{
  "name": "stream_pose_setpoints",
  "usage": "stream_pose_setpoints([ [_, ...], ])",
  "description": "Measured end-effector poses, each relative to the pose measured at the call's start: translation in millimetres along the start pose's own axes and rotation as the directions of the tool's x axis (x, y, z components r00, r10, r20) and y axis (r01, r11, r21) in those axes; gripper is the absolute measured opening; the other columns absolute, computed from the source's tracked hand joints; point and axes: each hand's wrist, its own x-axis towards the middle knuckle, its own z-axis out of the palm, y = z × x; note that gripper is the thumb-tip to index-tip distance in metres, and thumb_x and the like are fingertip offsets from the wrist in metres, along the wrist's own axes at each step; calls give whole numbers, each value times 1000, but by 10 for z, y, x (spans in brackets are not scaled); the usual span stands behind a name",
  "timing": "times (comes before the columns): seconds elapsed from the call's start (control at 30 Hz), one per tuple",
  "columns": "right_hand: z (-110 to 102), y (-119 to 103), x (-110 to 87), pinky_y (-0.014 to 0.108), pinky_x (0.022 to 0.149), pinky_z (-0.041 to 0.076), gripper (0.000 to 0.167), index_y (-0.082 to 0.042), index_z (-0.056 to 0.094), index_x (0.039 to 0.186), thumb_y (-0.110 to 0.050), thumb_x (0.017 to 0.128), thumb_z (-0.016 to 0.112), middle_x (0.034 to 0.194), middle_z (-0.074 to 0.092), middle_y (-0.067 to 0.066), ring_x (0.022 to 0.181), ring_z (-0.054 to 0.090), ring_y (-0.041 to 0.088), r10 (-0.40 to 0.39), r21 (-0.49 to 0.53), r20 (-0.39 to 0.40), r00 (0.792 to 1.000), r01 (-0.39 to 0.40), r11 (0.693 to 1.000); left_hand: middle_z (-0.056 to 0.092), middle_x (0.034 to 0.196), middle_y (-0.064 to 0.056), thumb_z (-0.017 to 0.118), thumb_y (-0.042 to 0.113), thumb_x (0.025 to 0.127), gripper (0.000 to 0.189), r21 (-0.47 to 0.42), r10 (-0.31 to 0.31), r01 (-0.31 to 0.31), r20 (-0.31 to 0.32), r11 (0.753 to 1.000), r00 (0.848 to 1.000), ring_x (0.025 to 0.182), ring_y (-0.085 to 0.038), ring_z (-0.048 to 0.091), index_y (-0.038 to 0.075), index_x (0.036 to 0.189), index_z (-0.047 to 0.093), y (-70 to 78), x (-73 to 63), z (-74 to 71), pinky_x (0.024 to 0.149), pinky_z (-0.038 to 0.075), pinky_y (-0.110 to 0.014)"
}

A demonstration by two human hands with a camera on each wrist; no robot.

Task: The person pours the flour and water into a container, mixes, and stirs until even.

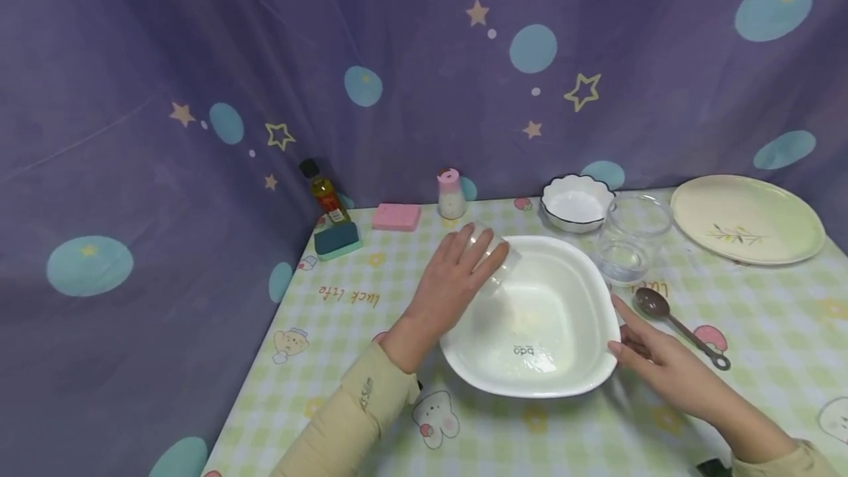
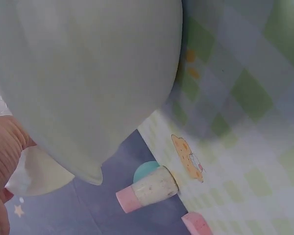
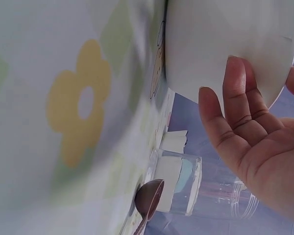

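A white basin (image 1: 530, 315) with small dark lettering inside stands on the table in the head view. My left hand (image 1: 457, 263) grips a clear cup (image 1: 509, 267) from above, tipped over the basin's far left edge. Fingers partly hide the cup. At the basin's right side, my right hand (image 1: 662, 366) holds the rim. Its thumb lies on the rim, and the right wrist view shows the other fingers (image 3: 235, 88) against the outer wall. Just beyond that hand are a brown spoon (image 1: 652, 304) and a clear container (image 1: 623, 260) with liquid in it.
Along the back are a dark-capped bottle (image 1: 327, 197), a green sponge (image 1: 338, 241), a pink sponge (image 1: 396, 217) and a pink-topped shaker (image 1: 452, 197). Farther right stand a scalloped white bowl (image 1: 578, 205) and a large oval plate (image 1: 748, 219). A patterned curtain (image 1: 424, 57) hangs behind.
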Motion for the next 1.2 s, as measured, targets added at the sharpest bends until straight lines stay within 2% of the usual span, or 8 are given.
stream_pose_setpoints([
  [0.17,6,1,-3,24,81,53,68,3,15,154,-15,101,54,114,68,18,98,64,3,-10,10,-5,1000,10,1000,46,140,-11,48,-2,96,48,-1,-18,18,-31,1000,999,132,-35,39,18,139,51,-16,47,-23,105,36,-46],
  [0.27,7,4,-15,22,82,52,69,1,14,154,-16,101,54,115,67,18,99,63,3,-2,9,-3,1000,2,1000,47,140,-11,50,0,95,47,-22,-11,11,-18,1000,1000,132,-35,39,17,139,51,-6,41,-8,105,37,-46],
  [0.4,8,6,-20,24,82,53,69,-1,14,155,-17,101,54,116,67,19,100,63,3,-2,-3,-3,1000,2,1000,46,140,-10,51,2,95,47,-36,-31,32,18,999,999,132,-34,39,17,139,50,23,-6,7,105,37,-46],
  [0.53,7,-1,-9,25,82,53,69,-1,15,155,-17,101,55,116,66,20,101,62,2,-2,-10,-12,1000,2,1000,46,141,-9,52,1,96,47,0,-68,68,22,998,997,134,-34,37,19,139,50,17,12,-16,105,36,-46],
  [0.77,7,10,-5,23,82,52,68,-2,15,155,-16,101,54,117,66,20,102,61,1,-10,5,-9,1000,10,1000,47,140,-10,52,0,95,46,-14,-95,95,-47,995,994,132,-33,40,18,137,53,-19,53,-48,104,37,-45],
  [0.97,3,25,-26,22,82,52,69,-4,14,156,-16,101,55,116,67,19,101,62,2,-4,-1,-9,1000,4,1000,48,138,-11,51,3,94,45,-54,-34,32,-23,998,999,129,-34,43,16,137,52,25,38,-2,102,40,-45],
  [1.13,0,28,-16,20,83,50,69,-7,14,156,-17,101,54,121,64,21,105,60,1,-3,-1,-7,1000,3,1000,48,139,-10,52,2,95,45,-52,-58,57,-22,997,998,131,-33,41,17,138,52,58,23,1,104,38,-45],
  [1.2,-1,25,-19,20,83,50,70,-10,13,157,-17,101,54,121,64,21,105,60,1,0,-8,-5,1000,0,1000,48,139,-10,51,2,95,45,-56,-47,46,-17,997,999,131,-34,41,17,138,52,76,14,6,103,38,-45],
])
